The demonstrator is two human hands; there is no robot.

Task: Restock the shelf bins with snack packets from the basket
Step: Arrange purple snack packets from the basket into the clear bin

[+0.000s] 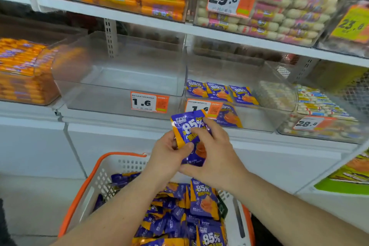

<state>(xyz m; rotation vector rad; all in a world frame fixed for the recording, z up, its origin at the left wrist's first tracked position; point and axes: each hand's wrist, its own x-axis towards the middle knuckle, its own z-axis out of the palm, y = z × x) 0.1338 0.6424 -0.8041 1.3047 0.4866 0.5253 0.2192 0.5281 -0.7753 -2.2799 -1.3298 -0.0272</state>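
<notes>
Both my hands hold purple and orange snack packets (187, 126) marked 85%, just above the basket and in front of the middle shelf. My left hand (167, 152) grips them from the left with its thumb across the front. My right hand (213, 146) grips them from the right, fingers over the top. The white basket with an orange rim (79, 191) sits below, filled with several of the same packets (201, 199). A clear bin (249, 114) right of centre holds a few such packets (217, 91). The clear bin (119, 84) to its left has nothing in it.
Price tags reading 1.6 (148, 103) hang on both middle bins. A bin of orange sausages (22, 70) stands at left and a bin of pale packets (319, 104) at right. The upper shelf (179, 26) carries full bins. White cabinet fronts lie below the shelf.
</notes>
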